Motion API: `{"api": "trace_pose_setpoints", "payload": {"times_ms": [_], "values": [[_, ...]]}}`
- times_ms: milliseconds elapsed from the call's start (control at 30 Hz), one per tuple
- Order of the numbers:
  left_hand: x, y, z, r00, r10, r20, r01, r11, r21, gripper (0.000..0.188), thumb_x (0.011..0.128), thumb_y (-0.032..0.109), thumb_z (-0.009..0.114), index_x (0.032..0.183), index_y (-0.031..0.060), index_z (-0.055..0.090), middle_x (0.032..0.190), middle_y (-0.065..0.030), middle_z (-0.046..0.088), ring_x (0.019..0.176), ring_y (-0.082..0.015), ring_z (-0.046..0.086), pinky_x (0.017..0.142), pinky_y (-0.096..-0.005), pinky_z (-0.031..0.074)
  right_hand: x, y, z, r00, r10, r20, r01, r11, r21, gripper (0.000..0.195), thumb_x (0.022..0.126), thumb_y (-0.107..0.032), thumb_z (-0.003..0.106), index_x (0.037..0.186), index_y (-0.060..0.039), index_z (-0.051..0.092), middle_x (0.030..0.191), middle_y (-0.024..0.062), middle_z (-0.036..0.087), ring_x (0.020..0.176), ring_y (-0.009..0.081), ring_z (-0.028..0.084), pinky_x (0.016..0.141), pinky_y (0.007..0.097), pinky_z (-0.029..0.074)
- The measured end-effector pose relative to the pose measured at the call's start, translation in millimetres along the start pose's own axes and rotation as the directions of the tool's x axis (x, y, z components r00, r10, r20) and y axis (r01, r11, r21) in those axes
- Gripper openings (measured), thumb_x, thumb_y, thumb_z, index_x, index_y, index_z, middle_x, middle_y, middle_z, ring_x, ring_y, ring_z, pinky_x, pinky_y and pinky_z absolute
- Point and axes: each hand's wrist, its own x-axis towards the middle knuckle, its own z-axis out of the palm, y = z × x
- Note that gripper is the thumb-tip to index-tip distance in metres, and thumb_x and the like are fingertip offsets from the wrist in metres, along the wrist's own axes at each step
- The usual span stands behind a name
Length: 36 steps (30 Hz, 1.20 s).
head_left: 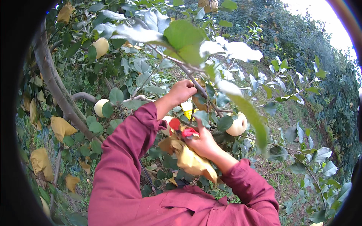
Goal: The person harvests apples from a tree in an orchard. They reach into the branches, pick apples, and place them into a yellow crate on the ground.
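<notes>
My left hand (pixel 182 91) is raised beside a slanting apple branch (pixel 198 88), fingers curled. Whatever may be pinched in its fingertips is hidden. Just behind that branch hangs a brown paper fruit bag (pixel 200 104), partly covered by leaves. Lower down, my right hand (pixel 203 142) grips crumpled brown paper bags (pixel 195 162), with red material (pixel 189 132) showing at their upper end. A pale apple (pixel 167 125) sits half hidden to the left of the red material. Another pale apple (pixel 237 124) hangs to the right of my right hand.
A thick curved trunk (pixel 53 76) rises on the left. More pale apples (pixel 101 48) and bagged fruit (pixel 62 128) hang around it. Large blurred leaves (pixel 183 39) cross close to the camera. A yellow and white object (pixel 189 110) shows between my hands.
</notes>
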Motion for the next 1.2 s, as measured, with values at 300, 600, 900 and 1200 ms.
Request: {"api": "trace_pose_setpoints", "payload": {"times_ms": [300, 600, 900, 1200], "values": [[-3, -17, -6, 0.952, -0.188, 0.241, 0.284, 0.834, -0.474, 0.015, 0.072, 0.011, 0.056, 0.080, -0.0014, 0.057, 0.072, -0.0039, 0.058, 0.059, -0.0102, 0.052, 0.055, -0.0224, 0.042, 74, 35, 22, 0.922, -0.175, -0.346, 0.151, 0.984, -0.095, 0.080, 0.066, -0.009, 0.061, 0.129, -0.0001, 0.013, 0.110, 0.0164, 0.047, 0.097, 0.0198, 0.048, 0.082, 0.0303, 0.039], [6, 1, -18, 0.930, -0.182, 0.319, 0.336, 0.776, -0.534, 0.017, 0.075, 0.011, 0.053, 0.089, 0.0012, 0.051, 0.075, -0.0030, 0.055, 0.062, -0.0092, 0.051, 0.054, -0.0211, 0.043, 84, 37, 17, 0.875, -0.269, -0.403, 0.245, 0.963, -0.111, 0.073, 0.067, -0.009, 0.061, 0.125, 0.0011, 0.018, 0.105, 0.0148, 0.050, 0.093, 0.0225, 0.052, 0.079, 0.0300, 0.041], [24, 8, -34, 0.876, -0.049, 0.481, 0.236, 0.911, -0.337, 0.016, 0.076, 0.019, 0.058, 0.086, 0.0074, 0.059, 0.073, 0.0021, 0.056, 0.062, -0.0062, 0.048, 0.051, -0.0204, 0.037, 83, 7, 18, 0.901, -0.085, -0.426, 0.022, 0.988, -0.150, 0.071, 0.067, -0.019, 0.062, 0.122, 0.0007, 0.021, 0.100, 0.0149, 0.052, 0.091, 0.0236, 0.053, 0.078, 0.0326, 0.041], [45, -10, -20, 0.882, 0.053, 0.467, 0.131, 0.927, -0.353, 0.018, 0.070, 0.014, 0.059, 0.082, 0.0005, 0.061, 0.072, -0.0009, 0.058, 0.063, -0.0085, 0.049, 0.058, -0.0235, 0.039, 109, 32, 22, 0.875, -0.017, -0.484, 0.050, 0.997, 0.056, 0.059, 0.072, -0.021, 0.060, 0.116, 0.0006, 0.028, 0.092, 0.0173, 0.053, 0.087, 0.0257, 0.052, 0.077, 0.0331, 0.040]]}}
